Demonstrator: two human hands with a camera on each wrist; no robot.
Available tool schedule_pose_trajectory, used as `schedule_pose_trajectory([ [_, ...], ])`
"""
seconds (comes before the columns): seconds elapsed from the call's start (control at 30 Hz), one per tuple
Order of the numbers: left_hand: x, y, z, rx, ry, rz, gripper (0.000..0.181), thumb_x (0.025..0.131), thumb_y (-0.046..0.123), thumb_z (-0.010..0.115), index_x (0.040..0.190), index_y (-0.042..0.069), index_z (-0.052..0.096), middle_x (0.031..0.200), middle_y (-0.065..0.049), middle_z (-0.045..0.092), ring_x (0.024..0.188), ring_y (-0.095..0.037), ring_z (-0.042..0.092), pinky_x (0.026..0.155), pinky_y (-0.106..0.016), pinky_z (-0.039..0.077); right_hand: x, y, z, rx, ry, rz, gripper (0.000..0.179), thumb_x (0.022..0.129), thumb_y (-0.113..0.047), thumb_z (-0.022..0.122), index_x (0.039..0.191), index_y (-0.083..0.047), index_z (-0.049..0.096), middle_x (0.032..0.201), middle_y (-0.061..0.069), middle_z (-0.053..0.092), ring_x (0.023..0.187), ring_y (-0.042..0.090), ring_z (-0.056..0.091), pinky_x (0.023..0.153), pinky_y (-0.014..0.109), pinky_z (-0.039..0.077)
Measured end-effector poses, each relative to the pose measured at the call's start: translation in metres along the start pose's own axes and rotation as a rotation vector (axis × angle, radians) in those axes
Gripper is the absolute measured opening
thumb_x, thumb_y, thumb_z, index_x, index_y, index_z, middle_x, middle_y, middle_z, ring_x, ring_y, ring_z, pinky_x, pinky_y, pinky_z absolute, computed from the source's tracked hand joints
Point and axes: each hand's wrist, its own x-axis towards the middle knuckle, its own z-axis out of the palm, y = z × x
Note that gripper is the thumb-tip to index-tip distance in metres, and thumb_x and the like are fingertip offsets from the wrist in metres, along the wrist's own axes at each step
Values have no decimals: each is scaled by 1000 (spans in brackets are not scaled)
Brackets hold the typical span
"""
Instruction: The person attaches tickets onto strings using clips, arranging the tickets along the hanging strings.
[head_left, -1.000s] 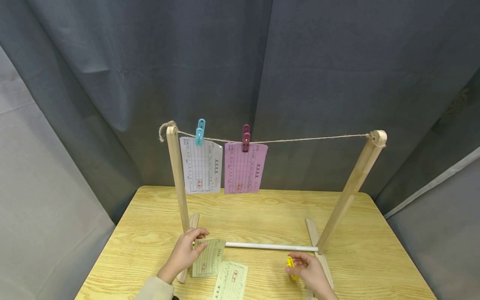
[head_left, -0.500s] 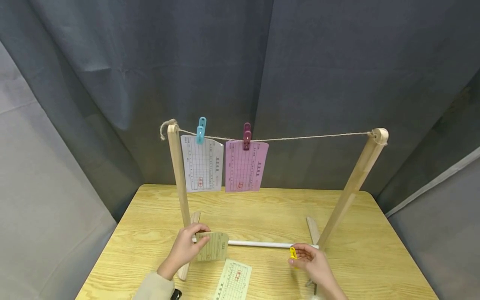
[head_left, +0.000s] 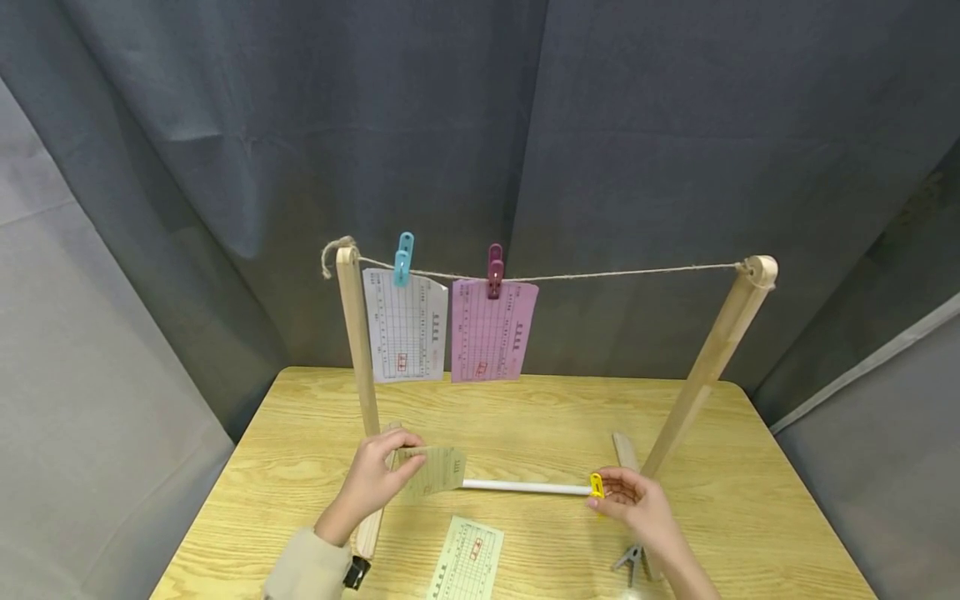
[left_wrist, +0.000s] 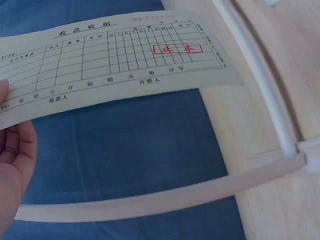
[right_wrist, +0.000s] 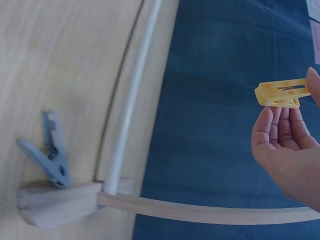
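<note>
My left hand [head_left: 377,472] pinches a pale yellow-green receipt slip [head_left: 437,471] by one end, raised above the table near the left post. In the left wrist view the slip [left_wrist: 115,60] shows a printed grid and a red stamp. My right hand [head_left: 633,504] holds a yellow clothespin [head_left: 597,485] between thumb and fingertips, beside the right post; the right wrist view shows the clothespin [right_wrist: 282,93] up close. From the string [head_left: 622,273] hang a white slip [head_left: 405,329] under a blue clothespin [head_left: 403,260] and a pink slip [head_left: 492,333] under a purple clothespin [head_left: 495,272].
Another pale green slip [head_left: 468,560] lies on the wooden table [head_left: 555,425]. A grey clothespin [head_left: 632,560] sits by the right foot of the frame. Two wooden posts, left [head_left: 357,350] and right [head_left: 701,375], carry the string; a white rod [head_left: 525,487] joins them low down.
My left hand has lifted the slip from the table, tilting it as it rises. The right hand has moved up and slightly right with the yellow clothespin.
</note>
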Motion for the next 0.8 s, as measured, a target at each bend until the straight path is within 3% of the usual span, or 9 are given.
schedule_pose_trajectory([
  [0.33,19,15,3,-36,25,49,15,71,-3,73,81,6,66,79,-2,67,73,-16,62,67,-30,52,2,-22,-11,-17,-27,-195,36,71,5,71,104,12,58,91,9,59,77,8,54,68,18,48],
  [0.57,38,44,1,-91,63,124,17,65,-12,72,76,-1,63,73,-11,65,67,-23,62,62,-33,52,7,-41,-18,-39,-27,-293,35,71,5,72,103,13,58,89,7,60,77,8,55,69,17,48],
  [0.8,47,38,14,-131,54,138,15,68,-6,73,78,2,65,75,-8,66,67,-18,61,63,-26,51,13,-62,-28,-46,-30,-360,34,73,3,71,103,11,58,86,-1,61,77,8,56,70,18,48],
])
